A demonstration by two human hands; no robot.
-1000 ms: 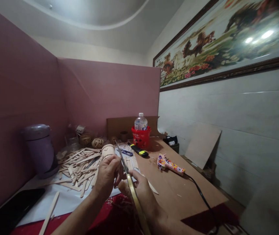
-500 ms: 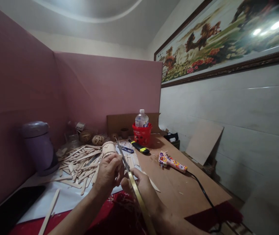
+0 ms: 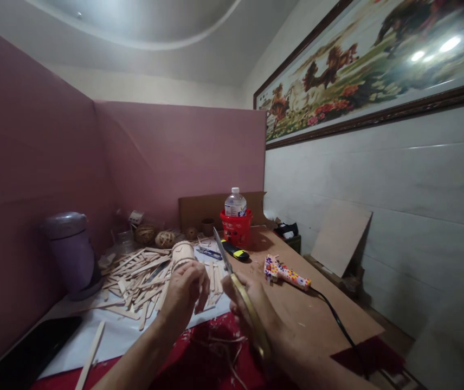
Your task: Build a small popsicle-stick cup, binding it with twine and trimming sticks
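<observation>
My right hand [image 3: 262,314] is closed around a pair of scissors [image 3: 243,295] with gold-coloured handles and dark blades. The blades point up and away from me, apart from my left hand. My left hand [image 3: 185,290] has its fingers curled together in a pinch; what is between them is too small or hidden to make out. Just beyond its knuckles is a small wooden barrel-shaped piece [image 3: 183,252], made of light wood. Whether the left hand touches it I cannot tell. Loose craft sticks [image 3: 140,281] lie in a heap to the left.
Beyond the hands lie blue thread snips [image 3: 210,253] and a black-and-yellow utility knife [image 3: 236,251]. A red bucket [image 3: 236,227] holds a plastic bottle [image 3: 236,203]. To the right is a flower-patterned glue gun [image 3: 287,273] with a cord. A purple tumbler [image 3: 73,260] and black phone [image 3: 32,346] are at left.
My right hand has moved the scissors to the right, away from my left hand. My left hand stays close to the barrel-shaped piece. The view has shifted slightly.
</observation>
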